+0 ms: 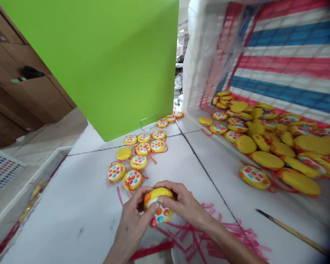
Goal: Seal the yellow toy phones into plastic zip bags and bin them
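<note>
A yellow toy phone (158,206) with coloured buttons sits between both my hands, low in the middle of the view. My left hand (133,220) grips its left side, fingers curled round it. My right hand (183,203) is closed over its top and right side. Just beyond them, several more yellow toy phones (139,156) with orange cords lie in a loose group on the white table (77,205).
A big heap of the same toys (266,141) spills from a tipped white mesh basket (209,55) at right. A thin brush (291,231) lies at lower right. Pink marker scribbles (203,238) cover the table near me. A green board (104,62) stands behind. A crate (5,172) sits left.
</note>
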A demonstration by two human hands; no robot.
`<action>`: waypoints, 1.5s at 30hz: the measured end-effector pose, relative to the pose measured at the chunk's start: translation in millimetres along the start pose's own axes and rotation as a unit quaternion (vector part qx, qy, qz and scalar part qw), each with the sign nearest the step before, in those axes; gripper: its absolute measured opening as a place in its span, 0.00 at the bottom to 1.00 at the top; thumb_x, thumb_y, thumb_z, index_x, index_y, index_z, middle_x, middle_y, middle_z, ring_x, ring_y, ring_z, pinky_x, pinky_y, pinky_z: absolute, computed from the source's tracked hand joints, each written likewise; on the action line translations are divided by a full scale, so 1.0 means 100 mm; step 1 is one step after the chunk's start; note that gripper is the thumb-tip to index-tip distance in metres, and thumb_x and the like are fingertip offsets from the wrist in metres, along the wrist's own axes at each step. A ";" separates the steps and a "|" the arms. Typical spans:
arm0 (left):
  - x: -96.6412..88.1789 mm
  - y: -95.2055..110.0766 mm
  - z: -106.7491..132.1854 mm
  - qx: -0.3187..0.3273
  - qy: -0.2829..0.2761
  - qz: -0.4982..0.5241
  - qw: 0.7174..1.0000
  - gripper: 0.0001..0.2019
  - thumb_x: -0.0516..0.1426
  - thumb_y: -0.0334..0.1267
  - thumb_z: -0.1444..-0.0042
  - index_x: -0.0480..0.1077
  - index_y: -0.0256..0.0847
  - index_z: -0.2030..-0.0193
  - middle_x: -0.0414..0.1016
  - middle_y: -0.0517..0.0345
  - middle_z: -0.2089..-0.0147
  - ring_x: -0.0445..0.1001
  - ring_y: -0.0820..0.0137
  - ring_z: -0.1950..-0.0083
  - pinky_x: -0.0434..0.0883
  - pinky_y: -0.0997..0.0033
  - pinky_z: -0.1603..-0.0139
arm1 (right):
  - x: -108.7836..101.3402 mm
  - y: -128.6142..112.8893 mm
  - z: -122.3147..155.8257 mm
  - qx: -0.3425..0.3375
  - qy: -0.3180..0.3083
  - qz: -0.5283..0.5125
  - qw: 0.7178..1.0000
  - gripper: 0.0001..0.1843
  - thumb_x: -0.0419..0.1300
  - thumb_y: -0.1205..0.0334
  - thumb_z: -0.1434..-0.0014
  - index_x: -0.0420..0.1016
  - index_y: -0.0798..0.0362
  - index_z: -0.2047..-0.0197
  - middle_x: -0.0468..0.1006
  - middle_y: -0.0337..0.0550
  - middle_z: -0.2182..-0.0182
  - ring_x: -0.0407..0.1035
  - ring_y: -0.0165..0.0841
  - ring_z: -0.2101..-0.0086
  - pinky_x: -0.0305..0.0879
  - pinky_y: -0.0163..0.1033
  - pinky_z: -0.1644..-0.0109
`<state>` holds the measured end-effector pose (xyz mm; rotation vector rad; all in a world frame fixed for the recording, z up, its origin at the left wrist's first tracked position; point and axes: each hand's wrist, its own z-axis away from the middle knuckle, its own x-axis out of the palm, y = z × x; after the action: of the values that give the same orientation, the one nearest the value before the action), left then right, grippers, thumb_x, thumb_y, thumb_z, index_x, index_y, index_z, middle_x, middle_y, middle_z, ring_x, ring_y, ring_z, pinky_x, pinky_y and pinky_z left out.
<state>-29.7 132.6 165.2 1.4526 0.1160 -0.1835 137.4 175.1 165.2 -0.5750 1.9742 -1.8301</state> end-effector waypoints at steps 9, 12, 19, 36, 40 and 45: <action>0.05 0.14 0.17 -0.018 0.013 -0.037 0.999 0.13 0.59 0.44 0.49 0.68 0.42 0.59 0.73 0.61 0.70 0.71 0.70 0.70 0.68 0.75 0.71 | 0.11 -0.07 0.11 0.012 0.026 -0.037 0.999 0.13 0.58 0.56 0.45 0.72 0.56 0.61 0.73 0.40 0.71 0.66 0.30 0.71 0.62 0.32 0.69; 0.01 0.10 0.17 -0.032 -0.060 0.076 0.995 0.21 0.61 0.42 0.52 0.64 0.42 0.51 0.74 0.57 0.62 0.73 0.66 0.63 0.71 0.71 0.64 | 0.11 -0.10 0.03 -0.006 0.002 -0.016 1.000 0.12 0.58 0.57 0.44 0.73 0.55 0.60 0.74 0.40 0.69 0.68 0.30 0.69 0.64 0.33 0.66; -0.07 0.01 0.21 -0.089 0.048 0.216 0.971 0.31 0.66 0.39 0.58 0.61 0.40 0.47 0.75 0.51 0.55 0.74 0.62 0.57 0.73 0.67 0.59 | 0.03 -0.04 0.04 -0.037 0.133 0.052 0.989 0.15 0.54 0.55 0.40 0.71 0.53 0.54 0.74 0.46 0.58 0.68 0.36 0.58 0.65 0.39 0.56; 0.14 -0.20 0.28 -0.100 0.135 0.367 0.915 0.17 0.60 0.42 0.49 0.66 0.42 0.53 0.74 0.54 0.53 0.74 0.67 0.55 0.72 0.72 0.58 | 0.50 0.38 0.25 0.026 0.108 -0.111 0.988 0.20 0.59 0.54 0.44 0.65 0.52 0.50 0.73 0.45 0.59 0.69 0.35 0.60 0.68 0.40 0.55; 0.16 -0.24 0.36 -0.092 0.101 0.321 0.937 0.24 0.61 0.42 0.51 0.62 0.41 0.47 0.73 0.51 0.51 0.73 0.64 0.53 0.71 0.68 0.54 | 0.49 0.36 0.20 0.040 0.123 -0.061 0.990 0.16 0.59 0.54 0.44 0.67 0.54 0.55 0.73 0.42 0.65 0.69 0.35 0.64 0.68 0.38 0.60; 0.11 -0.31 0.38 -0.076 0.091 0.213 0.970 0.32 0.65 0.41 0.57 0.60 0.40 0.45 0.74 0.53 0.56 0.73 0.65 0.57 0.71 0.70 0.57 | 0.48 0.35 0.19 0.042 0.102 -0.032 0.993 0.15 0.58 0.54 0.43 0.66 0.53 0.55 0.73 0.42 0.64 0.69 0.34 0.64 0.68 0.38 0.60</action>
<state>-26.4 91.3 137.6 1.3066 -0.0331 0.3046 106.2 135.5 128.4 -0.4466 2.0158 -2.0738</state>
